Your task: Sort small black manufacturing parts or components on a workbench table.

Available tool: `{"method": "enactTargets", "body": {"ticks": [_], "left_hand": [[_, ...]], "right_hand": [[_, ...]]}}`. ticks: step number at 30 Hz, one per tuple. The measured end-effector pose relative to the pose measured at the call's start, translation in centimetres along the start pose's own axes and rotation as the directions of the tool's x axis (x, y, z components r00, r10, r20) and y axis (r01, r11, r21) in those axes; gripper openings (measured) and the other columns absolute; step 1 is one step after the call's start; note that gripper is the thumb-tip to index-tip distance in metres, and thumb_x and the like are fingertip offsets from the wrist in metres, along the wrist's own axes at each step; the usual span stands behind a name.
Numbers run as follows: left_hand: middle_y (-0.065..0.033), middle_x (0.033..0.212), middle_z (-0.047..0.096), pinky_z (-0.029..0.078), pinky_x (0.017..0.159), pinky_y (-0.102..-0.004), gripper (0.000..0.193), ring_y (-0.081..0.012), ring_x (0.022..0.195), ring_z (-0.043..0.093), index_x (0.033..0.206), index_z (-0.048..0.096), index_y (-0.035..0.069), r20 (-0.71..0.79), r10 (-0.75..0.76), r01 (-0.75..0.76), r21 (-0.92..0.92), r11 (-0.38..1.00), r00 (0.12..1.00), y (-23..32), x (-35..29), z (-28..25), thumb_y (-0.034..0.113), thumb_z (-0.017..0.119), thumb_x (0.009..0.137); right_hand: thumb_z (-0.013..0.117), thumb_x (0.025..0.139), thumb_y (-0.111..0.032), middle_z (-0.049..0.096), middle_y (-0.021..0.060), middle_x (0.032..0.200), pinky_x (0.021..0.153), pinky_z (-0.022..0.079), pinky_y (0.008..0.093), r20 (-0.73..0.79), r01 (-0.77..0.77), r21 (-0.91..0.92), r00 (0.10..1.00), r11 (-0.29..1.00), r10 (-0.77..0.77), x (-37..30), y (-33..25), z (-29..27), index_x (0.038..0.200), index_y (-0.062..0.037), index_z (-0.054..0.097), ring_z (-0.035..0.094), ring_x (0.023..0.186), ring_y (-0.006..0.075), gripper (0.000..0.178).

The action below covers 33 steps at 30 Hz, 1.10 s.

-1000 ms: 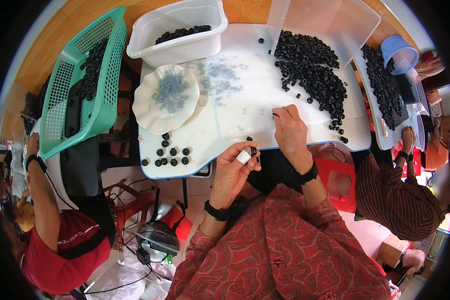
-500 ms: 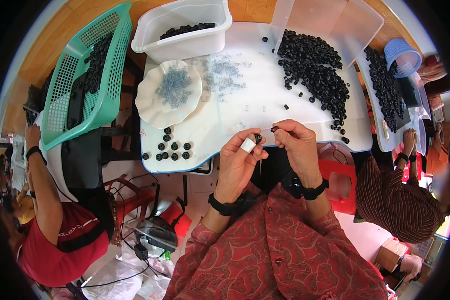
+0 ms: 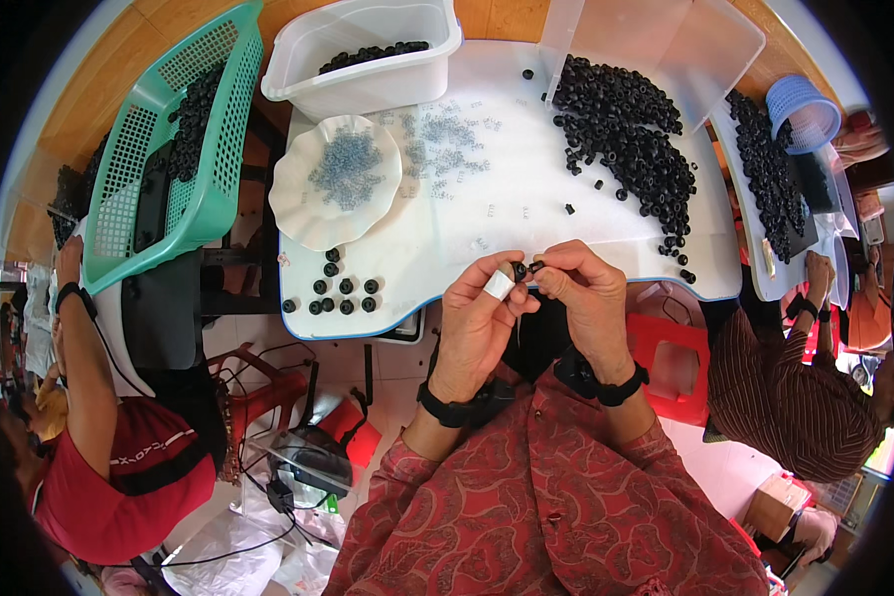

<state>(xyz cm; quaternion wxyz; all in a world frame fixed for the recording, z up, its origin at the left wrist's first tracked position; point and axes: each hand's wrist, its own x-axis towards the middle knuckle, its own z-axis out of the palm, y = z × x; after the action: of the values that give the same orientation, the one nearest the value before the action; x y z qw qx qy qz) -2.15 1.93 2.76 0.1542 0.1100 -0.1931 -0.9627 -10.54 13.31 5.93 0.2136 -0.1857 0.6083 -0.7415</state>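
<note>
My left hand [image 3: 482, 318], with a white bandage on the thumb, pinches a small black ring [image 3: 520, 270] at the front edge of the white table [image 3: 437, 238]. My right hand [image 3: 586, 293] meets it from the right and pinches a second small black piece [image 3: 537, 266] against the ring. A big pile of black rings [image 3: 626, 149] lies just beyond my right hand. Several finished black rings [image 3: 338, 295] sit in rows at the table's front left. A white scalloped plate [image 3: 298, 214] holds small clear springs [image 3: 346, 169], with more springs [image 3: 447, 144] scattered beside it.
A white tub [image 3: 368, 60] of black rings stands at the back, a clear lid [image 3: 656, 40] to its right, a green basket [image 3: 149, 169] at left. A person in red [image 3: 119, 467] sits left; a person in stripes [image 3: 785, 387] works at right by another pile [image 3: 765, 169].
My right hand came back from the pile of rings with a piece and joined my left hand. Both hands now meet at the table's front edge.
</note>
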Motion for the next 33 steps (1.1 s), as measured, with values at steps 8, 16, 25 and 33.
{"method": "enactTargets", "body": {"ticks": [8,16,25,33], "left_hand": [[-0.0037,0.088,0.059,0.059,0.074,-0.0306,0.024,-0.0112,0.076,0.061,0.116,0.059,-0.004,0.010,0.001,-0.001,0.015,1.000,1.000,-0.02,-0.07,0.26,0.002,0.053,0.094],[-0.0039,0.088,0.059,0.059,0.074,-0.0303,0.023,-0.0112,0.076,0.061,0.116,0.059,-0.004,0.012,0.025,-0.026,0.035,0.999,1.000,-0.07,-0.09,0.21,0.001,0.053,0.094],[-0.0075,0.089,0.062,0.057,0.072,-0.0308,0.026,-0.0121,0.075,0.059,0.117,0.059,-0.004,0.004,0.056,-0.056,0.070,0.996,0.998,-0.22,-0.12,0.40,0.006,0.057,0.094],[-0.0052,0.091,0.061,0.058,0.074,-0.0291,0.022,-0.0110,0.075,0.061,0.115,0.060,-0.003,-0.017,0.063,-0.061,0.099,0.993,0.998,-0.18,-0.36,0.54,0.003,0.055,0.095]], "right_hand": [[0.068,0.083,0.005,0.062,0.0046,0.092,0.076,0.048,0.0216,0.005,0.020,-0.018,1.000,1.000,-0.019,-0.10,-0.03,0.30,0.095,0.0019,0.068,0.060,0.084,0.0104,0.012],[0.068,0.083,0.005,0.062,0.0044,0.093,0.076,0.048,0.0217,0.000,0.008,-0.036,1.000,0.999,-0.008,-0.12,-0.03,0.41,0.094,0.0017,0.068,0.060,0.084,0.0105,0.012],[0.067,0.083,0.006,0.061,0.0051,0.094,0.075,0.049,0.0219,0.007,0.030,-0.021,1.000,0.999,-0.030,-0.12,0.13,0.38,0.096,0.0020,0.067,0.060,0.083,0.0111,0.014],[0.066,0.083,0.006,0.061,0.0060,0.094,0.075,0.050,0.0227,0.010,0.057,-0.122,0.998,0.991,-0.056,-0.27,-0.16,0.63,0.095,0.0027,0.066,0.061,0.083,0.0115,0.012]]}}
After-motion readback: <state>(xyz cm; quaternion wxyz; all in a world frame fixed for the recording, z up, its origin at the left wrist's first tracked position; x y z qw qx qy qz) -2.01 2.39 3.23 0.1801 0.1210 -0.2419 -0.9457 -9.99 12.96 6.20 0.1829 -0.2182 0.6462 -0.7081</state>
